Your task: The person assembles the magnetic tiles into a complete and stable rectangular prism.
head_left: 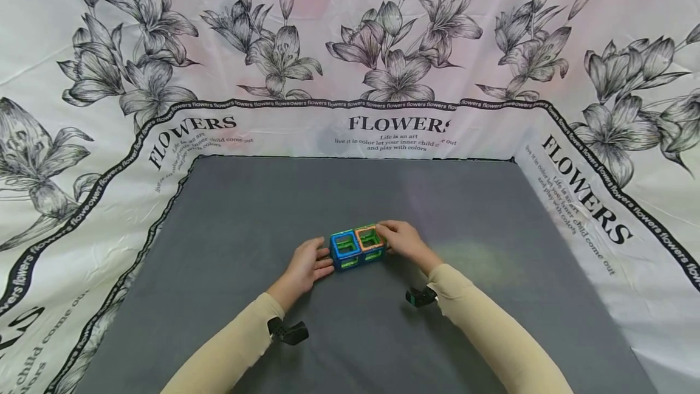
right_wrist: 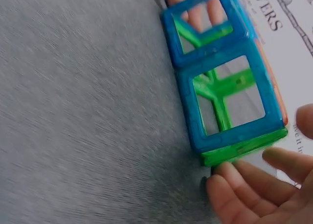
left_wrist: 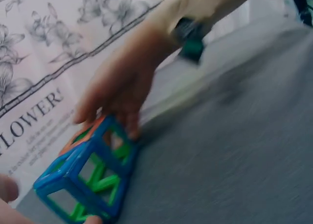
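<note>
In the head view, a small two-cube box of magnetic tiles lies on the grey surface. Its frames are blue, green and orange. My left hand is at the box's left end, fingers fairly straight, with a fingertip against or very near the blue end in the left wrist view. At the opposite end is my right hand. From the right wrist view, its loosely bent fingers lie at the green end tile, while the thumb stands apart from the box.
A dark grey cloth covers the work surface. White fabric printed with flowers rises at the back and both sides. Black wrist devices are worn over the cream sleeves.
</note>
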`<state>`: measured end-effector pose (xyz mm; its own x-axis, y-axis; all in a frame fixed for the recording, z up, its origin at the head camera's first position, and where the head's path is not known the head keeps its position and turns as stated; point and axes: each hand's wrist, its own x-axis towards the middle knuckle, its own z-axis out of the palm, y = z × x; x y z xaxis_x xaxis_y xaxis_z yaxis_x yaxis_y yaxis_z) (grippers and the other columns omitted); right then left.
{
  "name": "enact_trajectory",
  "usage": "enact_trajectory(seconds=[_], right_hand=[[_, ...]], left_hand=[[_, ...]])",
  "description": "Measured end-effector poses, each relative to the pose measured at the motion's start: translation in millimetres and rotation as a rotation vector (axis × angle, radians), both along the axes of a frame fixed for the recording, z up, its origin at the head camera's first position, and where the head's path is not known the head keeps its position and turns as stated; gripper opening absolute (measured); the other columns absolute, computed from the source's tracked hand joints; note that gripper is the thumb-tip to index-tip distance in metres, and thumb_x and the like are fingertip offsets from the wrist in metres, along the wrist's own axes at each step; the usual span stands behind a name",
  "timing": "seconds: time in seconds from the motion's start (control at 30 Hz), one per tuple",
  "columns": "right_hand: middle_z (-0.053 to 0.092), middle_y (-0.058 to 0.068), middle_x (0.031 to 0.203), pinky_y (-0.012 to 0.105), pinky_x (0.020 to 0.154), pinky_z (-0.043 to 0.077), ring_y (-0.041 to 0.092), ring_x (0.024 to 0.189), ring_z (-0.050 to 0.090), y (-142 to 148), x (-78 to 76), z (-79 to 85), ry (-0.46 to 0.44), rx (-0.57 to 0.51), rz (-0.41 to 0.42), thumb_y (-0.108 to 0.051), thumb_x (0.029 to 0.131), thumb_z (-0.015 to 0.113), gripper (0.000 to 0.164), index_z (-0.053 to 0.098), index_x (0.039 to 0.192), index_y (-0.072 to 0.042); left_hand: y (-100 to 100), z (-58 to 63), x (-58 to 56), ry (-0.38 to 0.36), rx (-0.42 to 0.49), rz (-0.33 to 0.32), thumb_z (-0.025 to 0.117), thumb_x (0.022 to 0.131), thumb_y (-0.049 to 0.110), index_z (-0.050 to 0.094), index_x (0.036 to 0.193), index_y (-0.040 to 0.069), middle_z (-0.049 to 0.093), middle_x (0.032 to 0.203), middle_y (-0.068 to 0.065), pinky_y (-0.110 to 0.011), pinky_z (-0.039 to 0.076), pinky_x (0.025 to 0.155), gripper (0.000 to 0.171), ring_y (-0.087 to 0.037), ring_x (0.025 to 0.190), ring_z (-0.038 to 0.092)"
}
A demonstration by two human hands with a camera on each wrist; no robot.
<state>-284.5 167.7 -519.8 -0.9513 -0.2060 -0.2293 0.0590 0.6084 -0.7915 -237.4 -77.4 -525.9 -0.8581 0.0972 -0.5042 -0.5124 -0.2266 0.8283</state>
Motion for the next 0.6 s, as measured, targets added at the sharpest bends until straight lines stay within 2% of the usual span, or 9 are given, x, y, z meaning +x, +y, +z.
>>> enact_trajectory(seconds=[0.1,0.23,0.33,0.47,0.6], right_hand=[[0.069,0.016,0.114,0.032,0.071,0.058,0.014,0.077,0.062,3,9.8,-2.6,-0.058,-0.064,-0.049,-0.034,0.107,0.052,0.051,0.051,0.149,-0.004],[0.066,0.022,0.130,0.032,0.073,0.061,0.015,0.082,0.069,2,19.3,-5.1,-0.106,-0.129,-0.111,-0.029,0.105,0.056,0.051,0.051,0.149,-0.003],[0.062,0.024,0.137,0.035,0.076,0.062,0.021,0.089,0.074,4,25.4,-7.0,-0.105,-0.155,-0.129,-0.027,0.104,0.059,0.050,0.052,0.148,-0.004],[0.059,0.027,0.141,0.039,0.078,0.063,0.027,0.095,0.075,6,32.6,-9.2,-0.101,-0.202,-0.143,-0.026,0.104,0.060,0.050,0.052,0.148,-0.005],[0.057,0.028,0.143,0.039,0.080,0.063,0.028,0.095,0.075,8,36.3,-9.5,-0.086,-0.230,-0.154,-0.024,0.104,0.060,0.049,0.052,0.149,-0.005]], left_hand=[[-1,-0.4,-11.2,0.038,-0.121,-0.078,0.043,0.109,0.023,0.024,0.161,0.003,0.037,0.158,-0.031,-0.056,0.048,0.109,0.060,-0.046,0.133,0.054],[-3,0.8,-20.6,0.078,-0.259,-0.168,0.046,0.109,0.023,0.033,0.160,0.010,0.046,0.154,-0.026,-0.050,0.055,0.100,0.055,-0.038,0.124,0.062],[-4,2.3,-25.9,0.112,-0.337,-0.225,0.047,0.108,0.024,0.037,0.159,0.015,0.051,0.149,-0.025,-0.041,0.059,0.085,0.052,-0.032,0.113,0.066],[-4,4.1,-31.6,0.134,-0.392,-0.288,0.047,0.109,0.025,0.043,0.157,0.018,0.061,0.136,-0.022,-0.033,0.057,0.069,0.048,-0.023,0.097,0.068],[-3,4.1,-35.8,0.130,-0.394,-0.320,0.047,0.109,0.024,0.047,0.155,0.019,0.065,0.129,-0.020,-0.033,0.058,0.067,0.046,-0.022,0.096,0.069]])
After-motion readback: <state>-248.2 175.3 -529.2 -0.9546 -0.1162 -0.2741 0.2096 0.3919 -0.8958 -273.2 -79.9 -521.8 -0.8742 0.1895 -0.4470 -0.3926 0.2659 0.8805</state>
